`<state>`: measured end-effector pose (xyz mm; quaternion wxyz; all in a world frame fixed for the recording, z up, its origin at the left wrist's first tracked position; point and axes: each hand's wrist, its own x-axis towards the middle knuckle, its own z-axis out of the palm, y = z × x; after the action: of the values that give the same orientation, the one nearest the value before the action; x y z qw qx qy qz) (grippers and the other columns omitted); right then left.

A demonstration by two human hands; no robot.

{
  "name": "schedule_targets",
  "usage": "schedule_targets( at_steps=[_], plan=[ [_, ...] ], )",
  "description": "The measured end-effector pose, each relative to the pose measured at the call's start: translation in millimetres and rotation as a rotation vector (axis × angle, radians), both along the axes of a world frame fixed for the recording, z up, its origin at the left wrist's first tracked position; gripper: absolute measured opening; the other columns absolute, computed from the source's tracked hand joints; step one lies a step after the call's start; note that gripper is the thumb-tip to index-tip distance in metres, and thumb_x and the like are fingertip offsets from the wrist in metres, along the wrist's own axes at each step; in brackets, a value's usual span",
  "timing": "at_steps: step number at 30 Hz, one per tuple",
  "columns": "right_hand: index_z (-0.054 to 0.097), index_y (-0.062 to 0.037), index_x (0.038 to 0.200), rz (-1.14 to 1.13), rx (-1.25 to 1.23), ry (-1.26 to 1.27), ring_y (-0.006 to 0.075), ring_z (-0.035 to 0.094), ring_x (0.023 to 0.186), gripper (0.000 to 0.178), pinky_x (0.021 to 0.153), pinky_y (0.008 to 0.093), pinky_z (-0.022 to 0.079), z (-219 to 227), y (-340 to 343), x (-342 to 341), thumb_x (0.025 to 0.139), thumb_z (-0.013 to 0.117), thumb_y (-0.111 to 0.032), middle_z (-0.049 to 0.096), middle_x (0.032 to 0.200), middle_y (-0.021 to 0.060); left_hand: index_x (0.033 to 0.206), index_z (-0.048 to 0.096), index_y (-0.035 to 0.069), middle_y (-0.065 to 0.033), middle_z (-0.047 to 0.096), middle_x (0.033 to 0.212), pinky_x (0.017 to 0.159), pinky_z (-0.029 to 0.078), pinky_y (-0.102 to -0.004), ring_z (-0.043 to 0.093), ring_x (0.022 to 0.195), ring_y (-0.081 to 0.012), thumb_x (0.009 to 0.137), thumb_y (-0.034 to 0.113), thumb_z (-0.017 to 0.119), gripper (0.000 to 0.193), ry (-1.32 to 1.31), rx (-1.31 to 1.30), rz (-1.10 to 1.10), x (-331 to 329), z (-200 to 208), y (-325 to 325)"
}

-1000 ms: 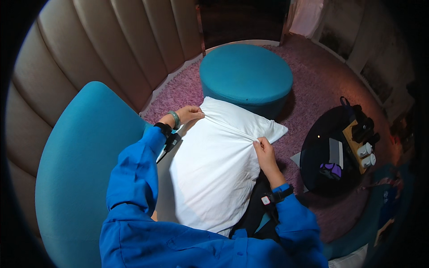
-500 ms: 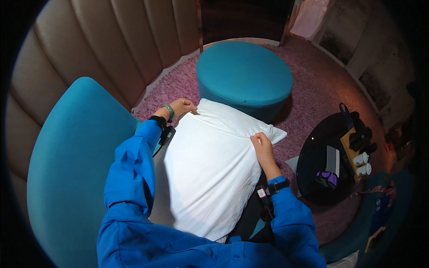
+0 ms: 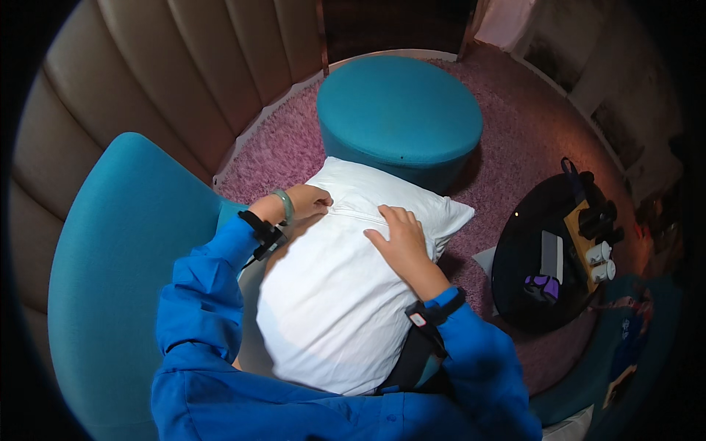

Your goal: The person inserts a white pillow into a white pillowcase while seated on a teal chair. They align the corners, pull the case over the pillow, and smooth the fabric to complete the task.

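Observation:
A plump white pillow [image 3: 331, 309] in a white case lies across my lap, one corner pointing right and its far edge close to the stool. Across its upper part runs a seam or flap edge of the case. My left hand [image 3: 309, 201], with a green bangle at the wrist, pinches the fabric at the left end of that seam. Resting on the pillow to the right of it, my right hand [image 3: 403, 239] has its thumb apart and its fingers reaching to the seam. Both wrists carry black straps with small devices.
A round teal stool [image 3: 401, 110] stands just beyond the pillow on a pink shaggy rug [image 3: 276, 140]. To the left rises a teal chair back [image 3: 125, 287]. On the right, a round black table [image 3: 515, 257] bears a wooden tray [image 3: 576, 231], white cups [image 3: 598, 253] and a purple-black pouch [image 3: 543, 287].
My right hand has let go of the pillow's right side and moved left onto its middle, fingers spreading. My left hand has shifted slightly right and down, still pinching the case.

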<state>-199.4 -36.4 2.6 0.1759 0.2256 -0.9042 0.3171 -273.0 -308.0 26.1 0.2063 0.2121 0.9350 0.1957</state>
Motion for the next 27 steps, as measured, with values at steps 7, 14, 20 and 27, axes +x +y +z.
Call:
schedule_targets(
  at_steps=[7, 14, 20, 27],
  plan=[
    [0.064, -0.0077, 0.112, -0.060, 0.140, -0.149, 0.0288, 0.051, 0.107, 0.036, 0.088, 0.0416, 0.041, -0.3, -25.2, -1.9, 0.084, 0.070, -0.029, 0.056, 0.111, 0.0090, 0.104, 0.061, 0.001, -0.0181, 0.064, 0.095, 0.079, 0.050, -0.0393, 0.062, 0.088, -0.0341, 0.094, 0.010, 0.057, 0.013, 0.330, 0.242, 0.109, 15.7, -4.8, 4.2],
    [0.063, -0.0059, 0.105, 0.037, 0.071, -0.052, 0.0326, 0.057, 0.099, 0.023, 0.083, 0.0450, 0.046, 4.1, -33.4, 7.5, 0.089, 0.064, -0.023, 0.061, 0.103, 0.0107, 0.106, 0.056, 0.005, -0.0194, 0.065, 0.088, 0.072, 0.050, -0.0400, 0.064, 0.081, -0.0340, 0.099, 0.017, 0.051, 0.015, 0.228, 0.290, 0.059, 40.5, 18.4, -6.2],
    [0.059, -0.0038, 0.096, 0.024, -0.121, -0.120, 0.0374, 0.062, 0.085, 0.011, 0.075, 0.0458, 0.050, 16.1, -35.2, 3.5, 0.093, 0.056, -0.014, 0.064, 0.090, 0.0172, 0.107, 0.056, 0.003, -0.0176, 0.065, 0.087, 0.070, 0.049, -0.0396, 0.065, 0.079, -0.0305, 0.100, 0.017, 0.052, 0.016, 0.238, 0.327, 0.214, 52.1, 18.9, -3.1],
    [0.060, -0.0039, 0.099, 0.068, -0.101, -0.158, 0.0377, 0.062, 0.087, 0.013, 0.075, 0.0457, 0.050, 35.0, -34.5, 1.9, 0.093, 0.058, -0.016, 0.064, 0.092, 0.0161, 0.109, 0.058, 0.002, -0.0148, 0.066, 0.088, 0.072, 0.050, -0.0363, 0.064, 0.079, -0.0264, 0.097, 0.017, 0.059, 0.019, 0.159, 0.209, 0.072, 62.0, 23.2, -0.3]
  ],
)
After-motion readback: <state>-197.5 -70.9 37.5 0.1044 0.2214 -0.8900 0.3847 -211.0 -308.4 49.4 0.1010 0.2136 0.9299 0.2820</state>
